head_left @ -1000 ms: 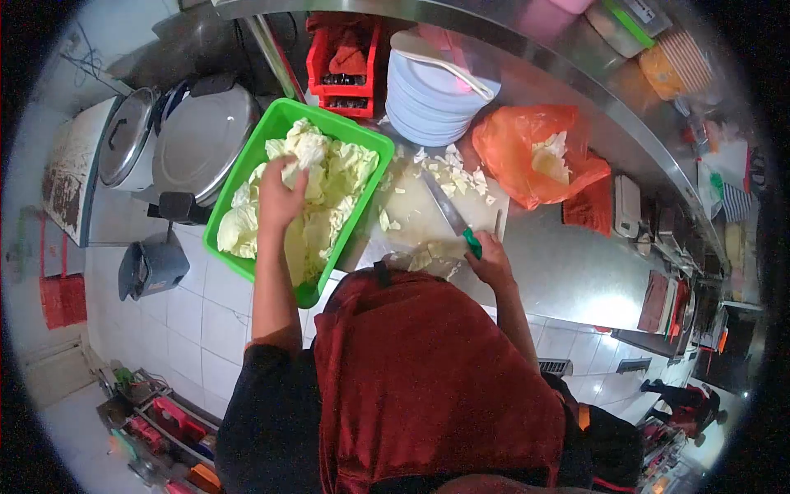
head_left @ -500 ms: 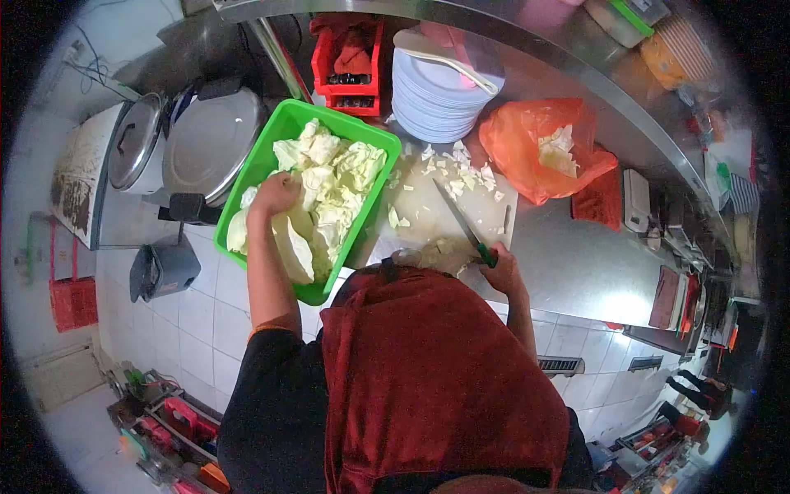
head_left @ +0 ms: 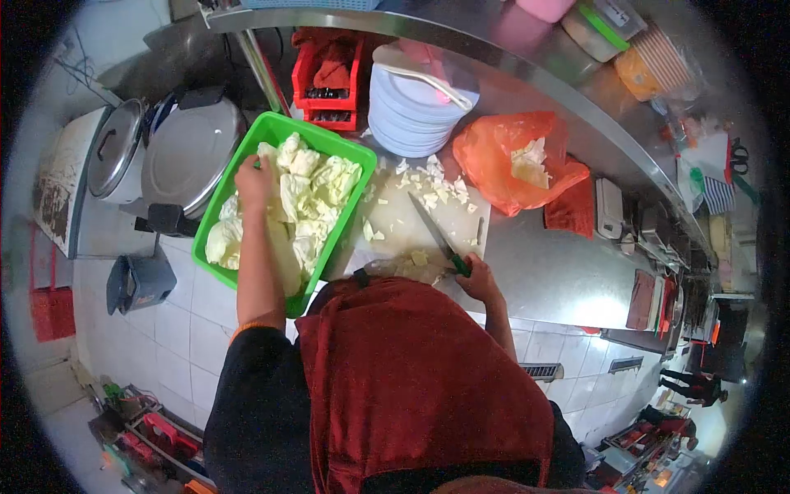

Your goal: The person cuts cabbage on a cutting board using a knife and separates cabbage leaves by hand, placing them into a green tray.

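Observation:
My left hand (head_left: 253,183) is inside a green plastic tub (head_left: 368,156), over its left side, with the fingers curled. Whatever it grips, if anything, is hidden. Pale cabbage leaves (head_left: 298,193) fill the tub in loose pieces. My right hand (head_left: 481,280) is wrapped around the green handle of a knife (head_left: 434,226). The blade points away from me, to the upper left, over a white cutting board (head_left: 397,221). Small cut cabbage pieces (head_left: 440,183) lie scattered on the board, mostly toward its far edge.
Behind the board stand a stack of white plates (head_left: 411,115), a red bin (head_left: 327,82) and an orange plastic bag (head_left: 494,160) with cabbage inside. Large lidded pots (head_left: 192,152) are on the left. A metal shelf edge (head_left: 461,45) runs across above. Another person (head_left: 695,385) stands far right.
My left hand has moved up within the tub, toward its upper left side. My right hand still holds the knife over the board. The whole view has shifted slightly.

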Demonstrator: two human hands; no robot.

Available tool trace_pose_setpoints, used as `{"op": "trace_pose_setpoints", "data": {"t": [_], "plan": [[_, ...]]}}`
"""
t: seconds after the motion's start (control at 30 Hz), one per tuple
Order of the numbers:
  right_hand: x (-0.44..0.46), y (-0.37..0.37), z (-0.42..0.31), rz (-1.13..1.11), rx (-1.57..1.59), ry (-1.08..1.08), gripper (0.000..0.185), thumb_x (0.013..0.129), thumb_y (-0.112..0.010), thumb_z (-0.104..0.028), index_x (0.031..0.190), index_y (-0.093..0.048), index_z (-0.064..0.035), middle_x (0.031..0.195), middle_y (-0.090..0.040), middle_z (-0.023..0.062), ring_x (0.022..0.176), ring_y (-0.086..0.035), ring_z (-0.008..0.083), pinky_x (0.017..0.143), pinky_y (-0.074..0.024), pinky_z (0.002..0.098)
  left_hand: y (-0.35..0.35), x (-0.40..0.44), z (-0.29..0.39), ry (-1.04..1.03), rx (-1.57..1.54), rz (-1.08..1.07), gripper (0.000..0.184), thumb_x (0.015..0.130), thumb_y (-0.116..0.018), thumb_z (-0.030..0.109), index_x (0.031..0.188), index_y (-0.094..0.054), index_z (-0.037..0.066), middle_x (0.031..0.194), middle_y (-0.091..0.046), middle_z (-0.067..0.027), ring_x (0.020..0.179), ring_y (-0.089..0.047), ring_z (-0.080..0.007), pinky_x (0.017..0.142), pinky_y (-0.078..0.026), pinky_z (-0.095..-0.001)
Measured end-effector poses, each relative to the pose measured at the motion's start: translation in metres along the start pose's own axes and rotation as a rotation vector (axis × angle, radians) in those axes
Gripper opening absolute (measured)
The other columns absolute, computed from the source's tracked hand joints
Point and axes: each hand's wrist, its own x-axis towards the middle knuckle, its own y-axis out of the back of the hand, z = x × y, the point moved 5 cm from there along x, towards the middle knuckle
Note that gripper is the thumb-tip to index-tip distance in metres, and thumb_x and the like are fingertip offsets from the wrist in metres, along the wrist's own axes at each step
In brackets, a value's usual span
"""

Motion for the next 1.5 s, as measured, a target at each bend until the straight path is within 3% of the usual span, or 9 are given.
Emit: {"op": "trace_pose_setpoints", "data": {"t": [0.13,0.3,0.5,0.73,0.8,1.0,1.17,1.33,1.5], "plan": [[0.000,0.006,-0.006,-0.003,0.100,-0.083,0.036,0.069,-0.074,-0.013,0.094,-0.050,-0.0032,0.082,-0.062,0.0172,0.078,-0.062,0.0311,0.071,-0.0485,0.0409,0.049,-0.015,0.053,-0.347,-0.116,0.340,0.027,0.084,-0.070,0.025,0.087,-0.062,-0.001,0.090,-0.064,-0.0209,0.079,-0.063,-0.0339,0.075,-0.049,-0.0377],[0.008,-0.008,0.009,0.037,0.068,-0.080,0.034,0.068,-0.074,-0.010,0.093,-0.051,-0.0044,0.082,-0.061,0.0173,0.076,-0.061,0.0322,0.070,-0.0493,0.0406,0.068,-0.037,0.090,-0.146,-0.870,0.010,0.023,0.084,-0.071,0.003,0.091,-0.050,0.007,0.093,-0.058,-0.0010,0.080,-0.052,-0.0044,0.067,-0.042,-0.0181],[0.012,0.004,-0.036,0.348,-0.134,0.181,0.042,0.068,-0.068,-0.005,0.107,-0.055,-0.0047,0.109,-0.056,0.0191,0.105,-0.052,0.0398,0.089,-0.0416,0.0481,0.042,-0.098,0.152,0.016,-1.058,-0.292,0.035,0.081,-0.074,0.007,0.108,-0.051,0.006,0.100,-0.059,-0.0053,0.085,-0.057,-0.0124,0.071,-0.048,-0.0255],[-0.046,0.113,-0.256,-0.604,1.198,0.493,0.090,0.083,-0.059,-0.062,0.143,-0.033,0.0003,0.146,-0.037,0.0191,0.136,-0.036,0.0280,0.112,-0.0248,0.0409,-0.021,-0.183,0.188,0.021,-0.598,-0.788,0.059,0.085,-0.073,0.033,0.129,-0.049,0.001,0.117,-0.061,-0.0154,0.104,-0.059,-0.0185,0.090,-0.048,-0.0337],[-0.081,0.115,-0.256,-1.101,0.612,1.102,0.117,0.076,-0.034,-0.087,0.148,-0.022,0.0041,0.155,-0.015,0.0261,0.144,-0.015,0.0356,0.114,-0.0072,0.0495,-0.005,-0.201,0.221,0.220,-0.693,-0.945,0.048,0.090,-0.067,0.036,0.124,-0.055,0.004,0.112,-0.063,-0.0119,0.103,-0.057,-0.0160,0.087,-0.048,-0.0317],[-0.107,0.129,-0.269,-1.058,0.673,1.032,0.116,0.075,-0.027,-0.089,0.151,-0.018,-0.0018,0.159,-0.004,0.0186,0.146,-0.002,0.0336,0.113,-0.0002,0.0534,-0.027,-0.226,0.237,0.003,-0.878,-1.031,0.030,0.095,-0.060,0.027,0.116,-0.062,0.006,0.099,-0.063,-0.0008,0.086,-0.054,-0.0093,0.073,-0.044,-0.0244],[-0.085,0.086,-0.230,-0.801,0.433,0.725,0.053,0.104,-0.036,-0.035,0.148,-0.029,-0.0061,0.153,-0.031,0.0147,0.141,-0.028,0.0261,0.114,-0.0223,0.0359,-0.027,-0.243,0.239,-0.032,-0.705,-1.138,0.022,0.093,-0.061,0.013,0.114,-0.060,0.006,0.092,-0.063,0.0013,0.077,-0.053,-0.0056,0.065,-0.042,-0.0202],[-0.067,0.111,-0.154,-0.558,-0.168,-0.029,0.066,0.090,-0.049,-0.063,0.117,-0.057,-0.0039,0.097,-0.066,0.0203,0.089,-0.064,0.0293,0.078,-0.0484,0.0417,-0.044,-0.260,0.241,-0.317,-0.658,-1.195,0.017,0.092,-0.063,0.011,0.108,-0.061,0.005,0.090,-0.062,0.0015,0.079,-0.053,-0.0056,0.068,-0.044,-0.0212],[-0.088,0.134,-0.117,0.185,0.312,0.086,0.067,0.084,-0.069,-0.048,0.122,-0.048,0.0024,0.120,-0.058,0.0205,0.093,-0.063,0.0317,0.084,-0.0489,0.0418,-0.064,-0.298,0.269,-0.384,-0.577,-1.320,0.016,0.093,-0.064,0.017,0.101,-0.061,0.004,0.083,-0.062,0.0010,0.073,-0.053,-0.0053,0.066,-0.044,-0.0216]]}}
